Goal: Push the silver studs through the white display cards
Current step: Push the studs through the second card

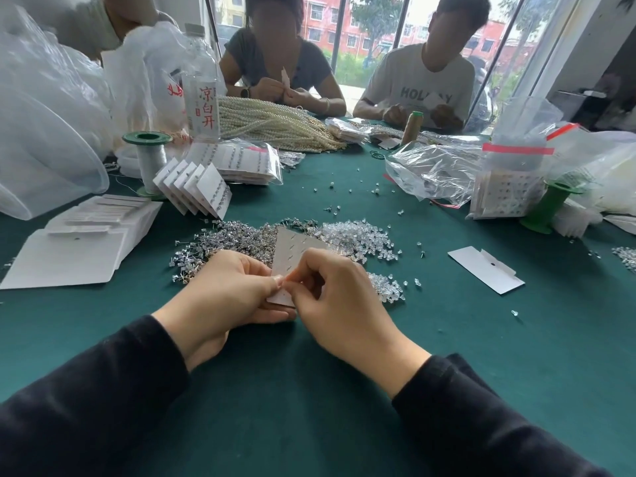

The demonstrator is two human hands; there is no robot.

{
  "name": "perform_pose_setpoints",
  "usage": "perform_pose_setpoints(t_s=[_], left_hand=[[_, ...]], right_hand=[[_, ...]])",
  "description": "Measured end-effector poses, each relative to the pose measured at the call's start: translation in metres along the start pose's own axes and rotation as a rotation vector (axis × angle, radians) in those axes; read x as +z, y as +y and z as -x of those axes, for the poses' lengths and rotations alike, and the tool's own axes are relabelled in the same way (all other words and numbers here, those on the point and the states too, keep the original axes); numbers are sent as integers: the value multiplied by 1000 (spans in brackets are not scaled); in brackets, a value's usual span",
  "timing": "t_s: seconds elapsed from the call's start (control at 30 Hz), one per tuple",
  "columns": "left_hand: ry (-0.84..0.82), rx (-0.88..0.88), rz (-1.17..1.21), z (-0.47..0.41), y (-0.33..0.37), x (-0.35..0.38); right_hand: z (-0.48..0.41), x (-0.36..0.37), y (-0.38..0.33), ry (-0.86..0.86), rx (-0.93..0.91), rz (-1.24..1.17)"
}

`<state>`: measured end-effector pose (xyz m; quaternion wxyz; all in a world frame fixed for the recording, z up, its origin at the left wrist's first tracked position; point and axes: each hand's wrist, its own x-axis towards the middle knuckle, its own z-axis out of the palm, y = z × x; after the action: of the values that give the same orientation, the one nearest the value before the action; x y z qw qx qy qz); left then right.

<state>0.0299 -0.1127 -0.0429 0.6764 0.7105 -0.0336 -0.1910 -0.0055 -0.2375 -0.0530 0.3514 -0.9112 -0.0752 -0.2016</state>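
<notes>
White slitted card (292, 249) is gripped by the left hand (227, 290); the right hand (340, 304) pinches its lower part.

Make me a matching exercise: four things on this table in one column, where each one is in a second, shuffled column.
1. display card
2. silver studs
3. loose card
4. water bottle

A. upright at the far left, near the green spool
B. heaped beyond the left hand
C. flat and alone, right of the right hand
D. pinched by both hands

Pairs: 1-D, 2-B, 3-C, 4-A
</notes>
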Motion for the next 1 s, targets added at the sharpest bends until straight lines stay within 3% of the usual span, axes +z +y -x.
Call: perform_pose_setpoints(t_s=[1.0], left_hand=[[23, -1, -41, -1, -2, 4]], right_hand=[[1, 8, -3, 105, 15, 64]])
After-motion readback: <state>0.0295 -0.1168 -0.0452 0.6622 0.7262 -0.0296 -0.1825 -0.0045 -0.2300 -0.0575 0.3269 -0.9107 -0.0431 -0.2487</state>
